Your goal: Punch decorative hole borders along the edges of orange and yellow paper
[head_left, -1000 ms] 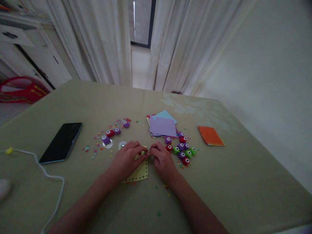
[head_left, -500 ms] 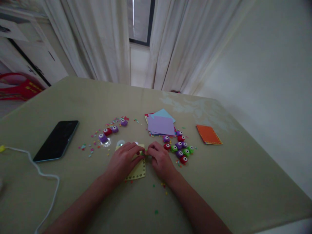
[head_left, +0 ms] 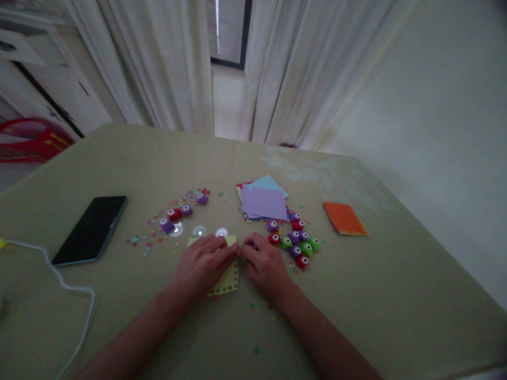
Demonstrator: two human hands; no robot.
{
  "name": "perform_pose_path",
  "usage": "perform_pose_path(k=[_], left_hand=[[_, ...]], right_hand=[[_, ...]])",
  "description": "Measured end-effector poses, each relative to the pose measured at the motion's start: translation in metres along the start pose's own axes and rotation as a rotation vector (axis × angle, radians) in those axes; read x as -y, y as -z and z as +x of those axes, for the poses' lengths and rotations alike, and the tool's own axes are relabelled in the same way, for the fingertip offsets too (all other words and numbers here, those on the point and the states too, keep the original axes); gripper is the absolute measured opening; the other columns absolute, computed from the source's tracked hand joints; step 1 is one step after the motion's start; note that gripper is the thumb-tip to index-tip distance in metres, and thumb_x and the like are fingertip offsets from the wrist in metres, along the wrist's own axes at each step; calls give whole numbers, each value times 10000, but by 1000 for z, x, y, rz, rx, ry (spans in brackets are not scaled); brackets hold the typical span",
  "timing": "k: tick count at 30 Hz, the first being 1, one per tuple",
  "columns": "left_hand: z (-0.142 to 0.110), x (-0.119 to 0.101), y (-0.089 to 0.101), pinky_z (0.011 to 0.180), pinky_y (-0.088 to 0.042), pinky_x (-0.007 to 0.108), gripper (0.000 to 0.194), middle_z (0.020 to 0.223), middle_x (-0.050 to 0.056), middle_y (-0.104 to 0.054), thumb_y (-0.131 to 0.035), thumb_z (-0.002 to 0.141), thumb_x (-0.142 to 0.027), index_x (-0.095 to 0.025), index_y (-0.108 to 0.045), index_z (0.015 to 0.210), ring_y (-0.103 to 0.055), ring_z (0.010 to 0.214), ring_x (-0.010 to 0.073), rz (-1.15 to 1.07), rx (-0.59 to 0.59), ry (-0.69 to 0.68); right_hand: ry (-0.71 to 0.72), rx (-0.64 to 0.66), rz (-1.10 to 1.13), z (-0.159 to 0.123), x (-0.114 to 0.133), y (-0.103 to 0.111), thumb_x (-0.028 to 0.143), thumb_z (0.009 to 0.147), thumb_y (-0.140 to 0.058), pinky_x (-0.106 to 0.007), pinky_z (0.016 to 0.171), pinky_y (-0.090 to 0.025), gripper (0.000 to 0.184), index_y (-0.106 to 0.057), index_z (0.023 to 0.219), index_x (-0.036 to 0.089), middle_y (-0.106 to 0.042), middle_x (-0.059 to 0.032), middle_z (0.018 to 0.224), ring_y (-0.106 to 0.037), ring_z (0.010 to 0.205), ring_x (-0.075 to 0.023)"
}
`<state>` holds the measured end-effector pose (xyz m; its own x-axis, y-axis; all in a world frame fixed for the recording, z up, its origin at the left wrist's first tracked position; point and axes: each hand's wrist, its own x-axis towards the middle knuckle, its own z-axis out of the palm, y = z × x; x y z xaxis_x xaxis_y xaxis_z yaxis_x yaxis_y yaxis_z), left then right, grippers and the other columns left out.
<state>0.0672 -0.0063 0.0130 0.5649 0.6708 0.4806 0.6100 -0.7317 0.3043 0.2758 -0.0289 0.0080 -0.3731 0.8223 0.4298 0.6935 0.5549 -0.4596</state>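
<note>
Yellow card [head_left: 228, 282] lies flat on the bench [head_left: 170, 155], partly under my left fingers [head_left: 225, 254], so that hand is the nearer; too much is covered to judge a long axis. My right fingers [head_left: 250, 250] sit just off its right edge, their tips close up against the left ones. Both sets are curled with the tips bunched; whether they pinch anything I cannot tell. Pale discs [head_left: 199, 231] lie just behind the card. Rightward are small eyed toys [head_left: 293, 237], a stack of paper [head_left: 264, 204] behind them, and, well apart, an orange square [head_left: 345, 218]. Leftward, past more toys and confetti [head_left: 203, 191], lie a phone [head_left: 91, 229] and a white cable [head_left: 75, 288]. Beyond the bench, curtains [head_left: 170, 63] flank a window [head_left: 227, 34].
</note>
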Motion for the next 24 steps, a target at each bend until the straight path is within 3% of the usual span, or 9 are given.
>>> perform_pose_path(k=[6,11,15,19,24], left_hand=[[3,-1,3,695,-443,349,176,757,21,-653,-621,1070,-245,-205,-778,1000,-599,750,224,6,62,20],[0,2,2,737,-472,351,143,814,25,-704,-650,1048,-241,-219,-784,1093,-650,786,233,-21,74,45],[-6,3,2,800,-493,346,255,862,26,-724,-621,1074,-305,-220,-731,1288,-689,841,232,-97,73,83],[-9,14,8,897,-514,372,462,951,18,-729,-662,1045,-400,-244,-618,1478,-712,942,246,-168,61,252],[-10,30,12,908,-510,398,328,1057,59,-723,-672,1012,-445,-252,-755,1263,-694,990,274,-164,189,306]], right_hand=[[-33,21,4,-2,3,2,21,944,-561,-301,776,-466,242,-721,932,202,-623,-60,932,-591,854,-202],[-27,-15,75,0,4,3,14,936,-558,-290,799,-483,262,-729,976,208,-639,-56,949,-614,882,-200],[-28,-24,113,1,5,4,44,958,-553,-304,846,-511,245,-728,1014,205,-656,-74,1015,-636,941,-212],[-66,-9,92,1,8,7,84,990,-543,-340,930,-544,293,-707,1199,208,-661,-105,1170,-660,1060,-233],[-33,3,78,2,7,10,204,1077,-560,-370,1009,-550,294,-666,1350,232,-680,-117,1297,-660,1164,-241]])
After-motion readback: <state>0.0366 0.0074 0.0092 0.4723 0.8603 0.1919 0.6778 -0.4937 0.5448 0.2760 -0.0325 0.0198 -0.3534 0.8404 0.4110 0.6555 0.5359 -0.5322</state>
